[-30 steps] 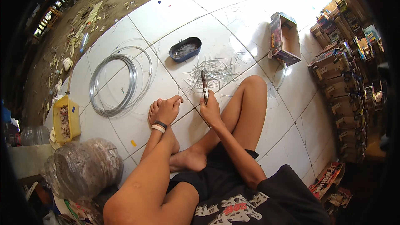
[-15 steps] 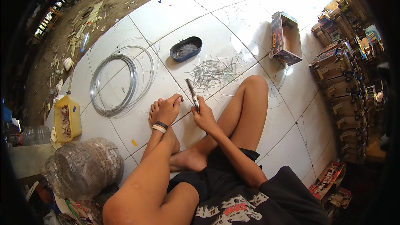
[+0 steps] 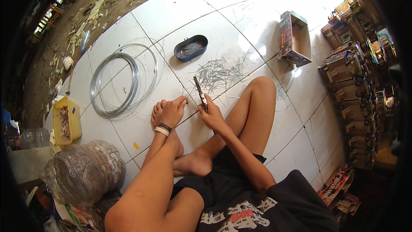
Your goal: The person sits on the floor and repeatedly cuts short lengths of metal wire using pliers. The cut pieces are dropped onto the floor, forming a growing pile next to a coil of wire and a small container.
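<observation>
Fingers (image 3: 204,112) of my right hand (image 3: 212,118) are wrapped round a pliers-like tool (image 3: 199,91), its dark nose pointing far and slightly left; whether the nose is parted I cannot tell. Just to the left, my left hand (image 3: 173,112) rests against my left foot (image 3: 158,111) near the toes, its fingers bunched, though I cannot make out whether they pinch anything. The tool should be stiff and fairly heavy for its size, best held by the handles, clear of the nose. On the far side lies a pile of thin metal pieces (image 3: 219,74), probably light and slippery, easiest pinched at mid-length. Left on the tiled floor (image 3: 199,0), the wire coil (image 3: 136,78) looks springy; its thick bundled side seems the place to grip.
</observation>
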